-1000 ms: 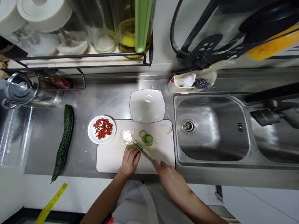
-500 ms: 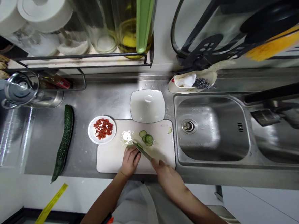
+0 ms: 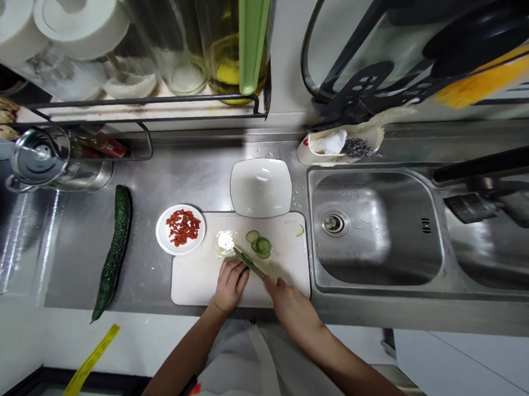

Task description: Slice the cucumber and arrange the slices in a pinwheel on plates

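On the white cutting board, my left hand curls its fingers over a piece of cucumber, mostly hidden beneath them. My right hand is closed around the handle of a knife. Its blade slants up and left, right beside my left fingertips. A cut slice shows against the blade. Several thin cucumber slices lie in a small overlapping group beyond the knife. One pale green end piece rests near the board's right edge.
A white plate of chopped red pieces overlaps the board's upper left corner. Behind the board stands a white square bowl. A whole cucumber lies to the left; a steel sink is on the right. Above hangs a wire shelf with jars.
My right hand and the knife have shifted slightly forward and left. My left hand stays in place, and the slices lie as before.
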A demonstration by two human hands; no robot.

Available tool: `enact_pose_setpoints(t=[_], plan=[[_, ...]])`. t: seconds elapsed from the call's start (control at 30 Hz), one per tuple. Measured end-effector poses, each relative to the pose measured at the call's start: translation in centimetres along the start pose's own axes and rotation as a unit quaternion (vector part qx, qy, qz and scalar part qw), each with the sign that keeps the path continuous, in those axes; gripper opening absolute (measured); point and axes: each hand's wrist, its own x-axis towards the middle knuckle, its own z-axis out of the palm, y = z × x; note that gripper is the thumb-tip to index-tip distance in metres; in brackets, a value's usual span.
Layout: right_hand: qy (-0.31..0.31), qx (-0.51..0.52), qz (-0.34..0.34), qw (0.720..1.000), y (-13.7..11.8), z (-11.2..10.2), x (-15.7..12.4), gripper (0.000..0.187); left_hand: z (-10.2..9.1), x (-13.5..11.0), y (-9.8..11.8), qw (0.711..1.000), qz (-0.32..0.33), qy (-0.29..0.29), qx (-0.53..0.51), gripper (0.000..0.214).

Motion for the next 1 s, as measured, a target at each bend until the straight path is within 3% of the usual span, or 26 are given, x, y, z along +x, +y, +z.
enact_pose_setpoints(t=[0.8,1.0], plan=[[0.030,0.048,-0.001,0.998,0.0,1.6,2.4,0.040,0.2,-0.3,-0.2,1.000,-0.004,-0.003,0.004,0.028],[0.035,0.053,-0.004,0.998,1.0,2.1,1.2,0.045,0.0,-0.1,-0.1,1.000,-0.009,-0.003,0.000,0.029]])
